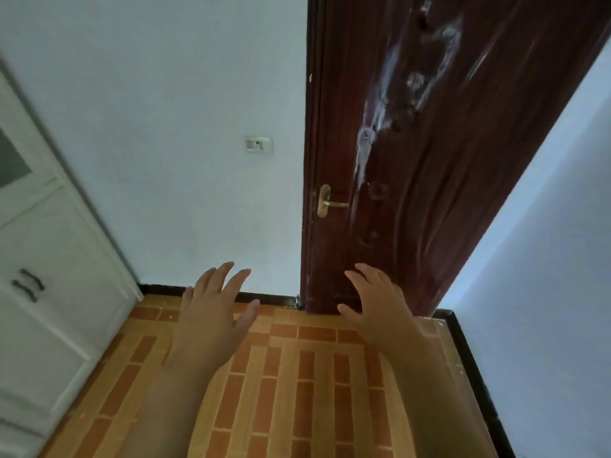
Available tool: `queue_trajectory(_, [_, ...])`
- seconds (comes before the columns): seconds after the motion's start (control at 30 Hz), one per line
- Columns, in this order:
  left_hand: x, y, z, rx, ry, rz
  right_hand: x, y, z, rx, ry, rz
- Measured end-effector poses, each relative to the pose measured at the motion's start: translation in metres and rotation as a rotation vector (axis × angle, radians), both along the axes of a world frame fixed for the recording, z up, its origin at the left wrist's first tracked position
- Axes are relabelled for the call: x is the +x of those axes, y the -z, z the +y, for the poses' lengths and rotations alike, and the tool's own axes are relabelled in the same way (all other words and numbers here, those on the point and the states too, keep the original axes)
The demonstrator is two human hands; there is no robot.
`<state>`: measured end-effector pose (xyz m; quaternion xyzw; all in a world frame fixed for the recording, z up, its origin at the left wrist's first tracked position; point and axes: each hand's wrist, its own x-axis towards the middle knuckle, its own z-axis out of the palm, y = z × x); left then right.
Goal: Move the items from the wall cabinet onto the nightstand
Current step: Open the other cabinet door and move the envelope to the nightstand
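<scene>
My left hand and my right hand are both stretched out in front of me, palms down, with the fingers spread and nothing in them. They hang in the air above the tiled floor. A white cabinet with two dark handles stands at the left, its doors closed. No nightstand and no loose items show in this view.
A dark red wooden door with a brass handle stands closed straight ahead. A pale blue wall with a light switch lies left of it. Another wall closes in on the right.
</scene>
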<state>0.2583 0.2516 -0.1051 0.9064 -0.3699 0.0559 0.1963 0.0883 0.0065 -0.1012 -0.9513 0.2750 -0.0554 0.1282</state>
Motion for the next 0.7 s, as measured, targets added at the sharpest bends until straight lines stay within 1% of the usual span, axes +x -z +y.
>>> queue_trajectory(0.17, [0.037, -0.006, 0.025, 0.000, -0.197, -0.009, 0.090, -0.004, -0.002, -0.008, -0.177, -0.015])
queue_trajectory(0.3, [0.075, -0.008, 0.069, 0.030, -0.336, -0.012, 0.160, -0.011, 0.021, -0.006, -0.308, -0.077])
queue_trajectory(0.4, [0.110, -0.011, 0.103, 0.037, -0.420, -0.035, 0.214, -0.019, 0.044, -0.044, -0.392, -0.099])
queue_trajectory(0.57, [0.176, -0.020, 0.159, 0.046, -0.516, -0.069, 0.302, -0.031, 0.092, -0.069, -0.464, -0.094])
queue_trajectory(0.7, [0.243, -0.024, 0.204, 0.034, -0.540, -0.072, 0.370, -0.039, 0.135, -0.084, -0.486, -0.115])
